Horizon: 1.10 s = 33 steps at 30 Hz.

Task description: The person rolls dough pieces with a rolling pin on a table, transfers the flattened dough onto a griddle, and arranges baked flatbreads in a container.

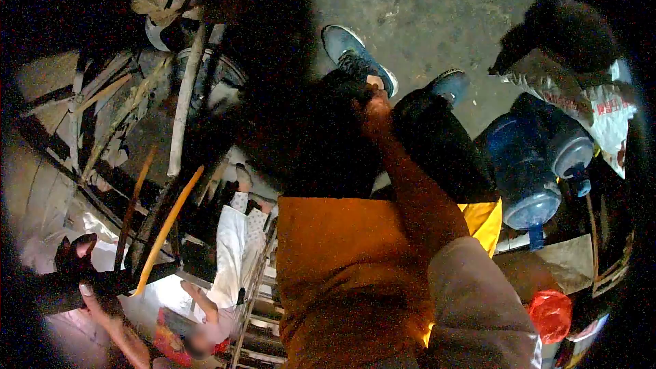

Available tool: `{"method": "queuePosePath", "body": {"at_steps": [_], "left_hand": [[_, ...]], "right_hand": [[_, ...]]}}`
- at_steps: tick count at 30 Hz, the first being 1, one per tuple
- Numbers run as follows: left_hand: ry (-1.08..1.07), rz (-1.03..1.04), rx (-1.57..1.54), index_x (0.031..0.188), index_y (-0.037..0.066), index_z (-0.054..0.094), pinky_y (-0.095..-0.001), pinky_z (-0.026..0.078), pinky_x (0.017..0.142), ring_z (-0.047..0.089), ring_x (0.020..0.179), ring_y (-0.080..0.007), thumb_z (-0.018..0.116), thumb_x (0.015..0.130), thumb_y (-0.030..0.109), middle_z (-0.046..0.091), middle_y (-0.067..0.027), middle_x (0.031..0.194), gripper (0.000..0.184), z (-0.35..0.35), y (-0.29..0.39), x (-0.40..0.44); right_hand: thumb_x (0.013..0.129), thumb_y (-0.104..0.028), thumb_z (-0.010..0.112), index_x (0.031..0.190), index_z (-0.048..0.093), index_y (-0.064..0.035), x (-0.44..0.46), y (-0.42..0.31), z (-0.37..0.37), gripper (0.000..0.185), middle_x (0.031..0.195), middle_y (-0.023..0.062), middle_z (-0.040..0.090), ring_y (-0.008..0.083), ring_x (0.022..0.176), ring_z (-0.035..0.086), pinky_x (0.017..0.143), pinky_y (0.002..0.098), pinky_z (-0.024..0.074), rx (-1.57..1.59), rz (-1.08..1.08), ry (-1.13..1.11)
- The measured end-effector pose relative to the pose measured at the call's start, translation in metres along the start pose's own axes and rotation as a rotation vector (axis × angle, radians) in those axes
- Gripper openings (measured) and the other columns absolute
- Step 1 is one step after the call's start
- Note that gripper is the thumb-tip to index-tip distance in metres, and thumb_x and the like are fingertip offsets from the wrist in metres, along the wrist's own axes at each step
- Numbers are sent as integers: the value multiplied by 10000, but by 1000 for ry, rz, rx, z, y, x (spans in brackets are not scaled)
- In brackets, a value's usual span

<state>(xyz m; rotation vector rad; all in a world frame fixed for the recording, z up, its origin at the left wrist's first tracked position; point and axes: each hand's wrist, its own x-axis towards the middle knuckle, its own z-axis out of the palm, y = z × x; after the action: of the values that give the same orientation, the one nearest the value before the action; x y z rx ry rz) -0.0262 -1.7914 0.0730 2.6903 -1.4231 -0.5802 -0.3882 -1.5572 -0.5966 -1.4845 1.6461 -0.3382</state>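
Observation:
My right hand [376, 109] is near the middle of the view, beside my left ankle and between my knees. Its fingers are dark and blurred, so what they hold, if anything, cannot be made out. My right arm reaches down to it from a rolled, brownish sleeve [471, 287]. Below it, an orange cloth [342, 253] covers my lap. A blue-grey shoe [342, 44] is just beyond the hand, and the other shoe [451, 84] is to its right. I cannot make out my left hand.
Blue water bottles [533, 208] and a white printed bag [610, 113] are on the right, above a red object [550, 316]. Sticks [188, 102] stand at left. A person in white trousers [229, 253] and another person's hand [89, 294] are lower left.

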Motion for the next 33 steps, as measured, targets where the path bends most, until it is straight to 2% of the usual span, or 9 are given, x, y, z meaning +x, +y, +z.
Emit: {"method": "queuePosePath", "body": {"at_steps": [5, 7, 10, 16, 20, 22, 29, 32, 33], "left_hand": [[-3, 9, -7, 1496, -58, 429, -441, 340, 1182, 535, 1321, -303, 609, 969, 494, 583, -191, 1407, 785, -1, 2, -1], [-7, 13, -11, 1497, -58, 427, -441, 339, 1183, 534, 1322, -303, 607, 969, 496, 583, -192, 1406, 786, 0, 1, -2], [-13, 8, -5, 1498, -58, 424, -441, 336, 1185, 533, 1323, -304, 604, 969, 498, 584, -192, 1405, 788, 1, 3, -2], [-16, 30, -17, 1501, -59, 419, -442, 331, 1188, 531, 1325, -305, 598, 970, 502, 585, -193, 1402, 792, 3, 7, 0], [-21, 44, -28, 1502, -59, 416, -443, 328, 1191, 530, 1327, -306, 594, 971, 504, 586, -194, 1400, 795, 5, 6, 0], [-29, 38, -19, 1503, -59, 414, -443, 326, 1192, 530, 1328, -306, 592, 971, 506, 586, -195, 1400, 796, 5, 9, 0], [-39, 54, -30, 1506, -59, 408, -445, 320, 1196, 528, 1330, -308, 585, 972, 511, 587, -196, 1396, 801, 5, 10, 0], [-50, 55, -25, 1507, -60, 406, -445, 318, 1197, 527, 1331, -308, 582, 972, 513, 588, -196, 1395, 803, 7, 12, 2], [-50, 59, -28, 1507, -60, 405, -445, 317, 1198, 526, 1332, -309, 581, 973, 513, 588, -197, 1395, 803, 9, 12, 4]], "right_hand": [[940, -388, 702, 1348, 560, 47, 3, 0, -5, 613, 1275, 288, 602, 484, 1123, 580, 1027, 537, 472, -302, -138, -54], [887, -440, 752, 1382, 535, 24, 12, -22, -35, 712, 1313, 283, 582, 474, 1191, 552, 1040, 544, 461, 51, 288, -89], [844, -485, 784, 1386, 536, 13, 25, -19, -56, 777, 1325, 276, 579, 466, 1214, 549, 1043, 530, 462, 375, 377, -166], [883, -464, 763, 1358, 568, 20, 17, 23, -17, 705, 1273, 269, 594, 451, 1132, 604, 966, 503, 506, 60, 70, -123], [907, -459, 745, 1379, 562, 27, 12, 20, -15, 702, 1256, 288, 596, 451, 1117, 611, 950, 501, 511, 163, 262, -359], [913, -458, 742, 1403, 541, 45, 6, -14, -31, 730, 1265, 308, 594, 451, 1114, 616, 946, 498, 512, 218, 247, -68], [883, -459, 784, 1378, 544, 90, 16, -29, -63, 777, 1290, 302, 610, 427, 1150, 629, 976, 499, 511, 203, 207, -80], [852, -492, 818, 1393, 530, 101, 22, -46, -89, 852, 1323, 301, 624, 406, 1200, 633, 992, 496, 513, 905, 676, -352], [836, -489, 838, 1376, 543, 102, 18, -24, -62, 853, 1325, 287, 634, 380, 1205, 636, 988, 485, 518, 690, 765, -392]]}}
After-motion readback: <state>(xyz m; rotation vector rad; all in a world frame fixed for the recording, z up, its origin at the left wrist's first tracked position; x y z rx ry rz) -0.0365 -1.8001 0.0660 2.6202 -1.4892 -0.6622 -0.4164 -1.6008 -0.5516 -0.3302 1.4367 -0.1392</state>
